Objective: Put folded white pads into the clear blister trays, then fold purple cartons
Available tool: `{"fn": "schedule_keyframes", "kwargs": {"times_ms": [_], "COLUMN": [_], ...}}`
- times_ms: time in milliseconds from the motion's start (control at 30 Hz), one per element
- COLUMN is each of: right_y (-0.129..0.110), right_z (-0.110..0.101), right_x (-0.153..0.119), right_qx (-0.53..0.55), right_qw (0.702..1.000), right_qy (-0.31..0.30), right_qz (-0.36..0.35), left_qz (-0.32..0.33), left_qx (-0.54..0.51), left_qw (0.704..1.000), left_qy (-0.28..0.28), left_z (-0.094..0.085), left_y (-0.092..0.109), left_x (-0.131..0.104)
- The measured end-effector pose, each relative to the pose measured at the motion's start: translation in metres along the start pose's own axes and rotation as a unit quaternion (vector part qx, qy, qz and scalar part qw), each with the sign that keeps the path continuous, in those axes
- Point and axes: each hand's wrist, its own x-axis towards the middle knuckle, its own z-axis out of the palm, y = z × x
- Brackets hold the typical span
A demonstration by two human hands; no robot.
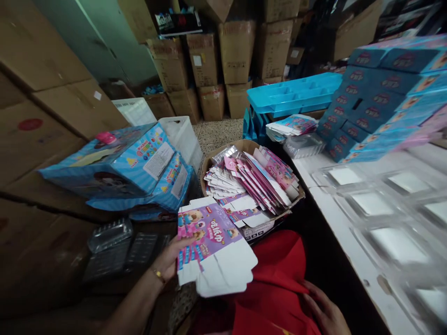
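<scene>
In my left hand (172,253) is a flat, unfolded carton (209,232) with purple printed panels and white flaps. The thumb lies over its printed face and the fingers are mostly hidden behind it. My right hand (323,309) is low at the right, its fingers stretched against red fabric (275,265) over my lap, with nothing seen in it. Just beyond the held carton stands an open cardboard box (296,197) full of pink and purple flat cartons (256,181).
On the right, a white table (321,204) bears rows of clear plastic trays (372,204) and stacked blue boxes (366,102). Blue printed boxes (139,163) and more clear trays (111,235) lie at left. Brown cartons (237,56) are piled at the back.
</scene>
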Motion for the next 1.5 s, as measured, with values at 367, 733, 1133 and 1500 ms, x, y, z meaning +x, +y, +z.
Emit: {"fn": "schedule_keyframes", "kwargs": {"times_ms": [367,733,1133,1500], "right_y": [-0.164,-0.181,-0.222,-0.139], "right_z": [0.012,0.023,-0.027,-0.074], "right_x": [0.004,0.000,0.003,-0.026], "right_qx": [0.238,0.396,-0.307,-0.188], "right_qw": [0.957,0.903,0.891,0.909], "right_qy": [-0.037,-0.014,0.012,0.291], "right_qz": [-0.159,-0.167,-0.334,-0.233], "left_qz": [0.106,0.091,0.297,0.187], "left_qx": [0.087,0.127,0.543,0.335], "left_qw": [0.988,0.963,0.700,0.918], "left_qy": [-0.069,-0.220,-0.356,-0.095], "left_z": [0.028,0.150,0.175,0.138], "left_y": [0.022,-0.057,0.036,0.040], "left_x": [-0.051,0.020,0.004,0.142]}}
